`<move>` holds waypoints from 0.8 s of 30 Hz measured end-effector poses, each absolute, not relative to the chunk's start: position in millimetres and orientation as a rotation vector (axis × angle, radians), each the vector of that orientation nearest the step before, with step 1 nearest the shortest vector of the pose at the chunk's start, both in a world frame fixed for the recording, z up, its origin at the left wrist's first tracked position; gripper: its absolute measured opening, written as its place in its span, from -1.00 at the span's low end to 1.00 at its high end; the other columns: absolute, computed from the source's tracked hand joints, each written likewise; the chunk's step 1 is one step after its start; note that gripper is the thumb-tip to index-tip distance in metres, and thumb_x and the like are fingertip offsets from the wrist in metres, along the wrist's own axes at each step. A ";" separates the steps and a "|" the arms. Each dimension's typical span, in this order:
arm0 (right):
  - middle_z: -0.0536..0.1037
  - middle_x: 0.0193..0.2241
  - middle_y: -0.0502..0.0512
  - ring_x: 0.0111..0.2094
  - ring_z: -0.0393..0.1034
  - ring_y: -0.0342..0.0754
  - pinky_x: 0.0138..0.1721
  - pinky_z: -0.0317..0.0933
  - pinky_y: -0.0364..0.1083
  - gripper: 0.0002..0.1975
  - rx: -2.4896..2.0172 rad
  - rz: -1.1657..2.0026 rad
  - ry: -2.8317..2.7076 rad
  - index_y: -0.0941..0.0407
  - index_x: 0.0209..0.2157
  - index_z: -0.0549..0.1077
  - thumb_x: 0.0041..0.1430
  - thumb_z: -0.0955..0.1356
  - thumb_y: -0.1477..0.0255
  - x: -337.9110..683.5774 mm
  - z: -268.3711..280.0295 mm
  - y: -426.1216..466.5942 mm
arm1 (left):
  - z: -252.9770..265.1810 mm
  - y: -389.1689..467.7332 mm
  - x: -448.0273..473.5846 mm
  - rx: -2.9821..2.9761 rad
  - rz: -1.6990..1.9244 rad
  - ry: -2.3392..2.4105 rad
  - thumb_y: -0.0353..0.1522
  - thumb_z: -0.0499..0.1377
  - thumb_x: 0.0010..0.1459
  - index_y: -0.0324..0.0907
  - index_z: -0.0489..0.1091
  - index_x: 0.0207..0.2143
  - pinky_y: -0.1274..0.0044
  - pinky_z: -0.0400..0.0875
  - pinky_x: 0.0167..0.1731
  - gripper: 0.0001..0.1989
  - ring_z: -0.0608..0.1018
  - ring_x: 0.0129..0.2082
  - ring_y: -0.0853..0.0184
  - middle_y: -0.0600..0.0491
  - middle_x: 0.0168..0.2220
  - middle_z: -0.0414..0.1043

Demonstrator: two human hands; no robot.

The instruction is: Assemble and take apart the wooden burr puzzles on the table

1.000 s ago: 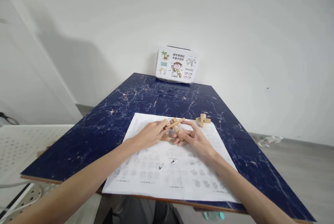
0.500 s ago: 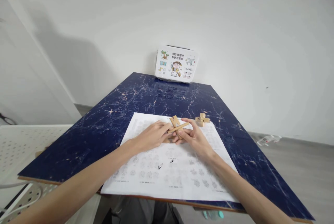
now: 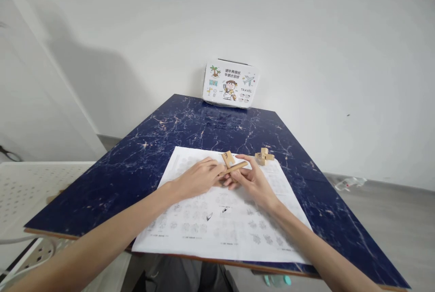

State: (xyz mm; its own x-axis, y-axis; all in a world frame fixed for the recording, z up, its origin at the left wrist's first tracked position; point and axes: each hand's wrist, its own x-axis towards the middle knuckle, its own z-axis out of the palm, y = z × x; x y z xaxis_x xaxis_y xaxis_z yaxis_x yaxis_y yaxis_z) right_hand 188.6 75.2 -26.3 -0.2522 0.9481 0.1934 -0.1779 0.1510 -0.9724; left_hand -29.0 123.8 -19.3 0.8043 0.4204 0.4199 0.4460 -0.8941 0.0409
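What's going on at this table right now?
A person has both hands over a printed sheet on the blue table. The left hand and right hand together hold two wooden pieces, a stick crossing a block with a dark mark; fingers hide how they meet. A cluster of joined wooden blocks sits by the sheet's far right corner, untouched. A white box with cartoon pictures stands at the table's far end.

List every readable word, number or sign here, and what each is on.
"TRAVEL": white cartoon case.
"奶牛养得好 牛奶才会好": same case.
Dark "E" or "3", unclear: held wooden piece.
Dark mark, unreadable: interlocked wooden blocks.
Too small or blurred: print on the paper sheet, tiny lettering on the case.
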 end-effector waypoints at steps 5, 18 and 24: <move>0.69 -0.29 0.08 -0.31 0.65 0.06 -0.24 0.54 0.07 -0.50 -0.807 1.293 -1.392 -0.02 0.14 0.21 0.30 0.46 0.22 189.2 -26.1 73.1 | -17.5 122.7 -29.4 -2.894 -0.754 -0.636 -0.39 0.07 0.46 -0.19 0.36 -0.18 0.41 0.39 -0.17 -0.89 0.50 -0.27 0.24 0.00 -0.28 0.47; 0.68 -0.22 0.11 -0.20 0.65 0.10 -0.26 0.58 0.09 -0.53 -0.803 1.286 -1.415 -0.02 0.13 0.26 0.30 0.46 0.22 187.9 -29.2 69.5 | -9.2 118.3 -31.3 -2.975 -0.722 -0.564 -0.49 0.01 0.43 -0.16 0.33 -0.28 0.43 0.33 -0.21 -0.80 0.46 -0.29 0.25 0.01 -0.31 0.47; 0.68 -0.21 0.11 -0.21 0.65 0.10 -0.25 0.59 0.10 -0.53 -0.817 1.278 -1.411 -0.01 0.11 0.26 0.29 0.47 0.23 187.5 -28.5 68.4 | -7.7 117.4 -31.6 -2.965 -0.686 -0.565 -0.51 0.01 0.42 -0.16 0.34 -0.27 0.42 0.35 -0.18 -0.81 0.47 -0.26 0.24 0.00 -0.30 0.49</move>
